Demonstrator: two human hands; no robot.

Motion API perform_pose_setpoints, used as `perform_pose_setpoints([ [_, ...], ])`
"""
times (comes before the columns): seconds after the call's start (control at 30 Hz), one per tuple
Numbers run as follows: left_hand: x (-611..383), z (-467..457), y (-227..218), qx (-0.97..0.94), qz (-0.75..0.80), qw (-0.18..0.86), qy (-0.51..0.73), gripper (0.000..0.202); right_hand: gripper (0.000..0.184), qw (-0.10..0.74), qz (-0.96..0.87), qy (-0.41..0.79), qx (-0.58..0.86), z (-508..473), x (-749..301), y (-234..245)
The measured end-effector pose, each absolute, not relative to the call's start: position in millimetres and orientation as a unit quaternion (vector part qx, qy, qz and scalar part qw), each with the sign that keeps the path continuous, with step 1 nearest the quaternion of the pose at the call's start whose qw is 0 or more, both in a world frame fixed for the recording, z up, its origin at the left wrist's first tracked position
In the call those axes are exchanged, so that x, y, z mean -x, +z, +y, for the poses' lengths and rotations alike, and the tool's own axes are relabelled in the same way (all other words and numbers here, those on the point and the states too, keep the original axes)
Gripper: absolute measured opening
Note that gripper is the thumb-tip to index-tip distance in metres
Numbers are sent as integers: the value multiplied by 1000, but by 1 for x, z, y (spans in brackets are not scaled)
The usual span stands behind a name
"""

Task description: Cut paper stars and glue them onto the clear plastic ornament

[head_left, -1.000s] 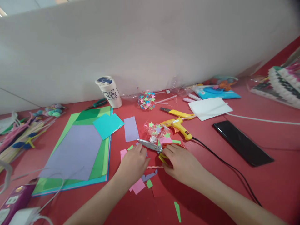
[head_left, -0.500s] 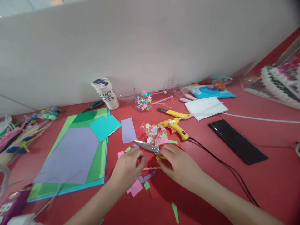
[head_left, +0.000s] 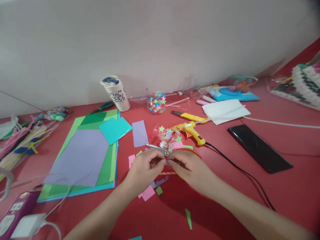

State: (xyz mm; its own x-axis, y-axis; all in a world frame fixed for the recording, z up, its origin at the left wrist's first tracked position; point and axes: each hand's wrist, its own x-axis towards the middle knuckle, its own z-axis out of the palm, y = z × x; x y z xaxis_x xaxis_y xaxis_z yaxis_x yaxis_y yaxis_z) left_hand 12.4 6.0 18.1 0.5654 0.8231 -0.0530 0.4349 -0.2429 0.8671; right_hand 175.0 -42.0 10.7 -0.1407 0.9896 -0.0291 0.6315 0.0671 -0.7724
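My left hand (head_left: 145, 166) and right hand (head_left: 192, 166) meet fingertip to fingertip above the red table (head_left: 212, 216). Grip: cannot tell whether either pinch is closed on anything; contact point too small to read. Scissors (head_left: 163, 151) lie just beyond my fingers, blades toward my left, handles partly hidden by my right hand. Star ball (head_left: 167, 134) just past the scissors, glue gun (head_left: 194, 131) to its right. Scraps (head_left: 148, 193) nearer me, below my hands.
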Motion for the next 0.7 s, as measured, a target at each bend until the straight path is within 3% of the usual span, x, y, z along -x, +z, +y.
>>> perform_pose_setpoints([
  [0.17,-3,19,24,-765,442,398,246,10,21,227,-703,267,619,-36,-180,18],
  [0.37,22,42,35,-595,510,508,359,9,10,114,-741,188,635,-38,-202,5],
  [0.53,23,51,44,-550,521,519,395,12,35,92,-774,183,599,-48,-212,-18],
  [0.7,16,58,52,-531,522,493,450,9,44,114,-796,185,565,-50,-215,-31],
])
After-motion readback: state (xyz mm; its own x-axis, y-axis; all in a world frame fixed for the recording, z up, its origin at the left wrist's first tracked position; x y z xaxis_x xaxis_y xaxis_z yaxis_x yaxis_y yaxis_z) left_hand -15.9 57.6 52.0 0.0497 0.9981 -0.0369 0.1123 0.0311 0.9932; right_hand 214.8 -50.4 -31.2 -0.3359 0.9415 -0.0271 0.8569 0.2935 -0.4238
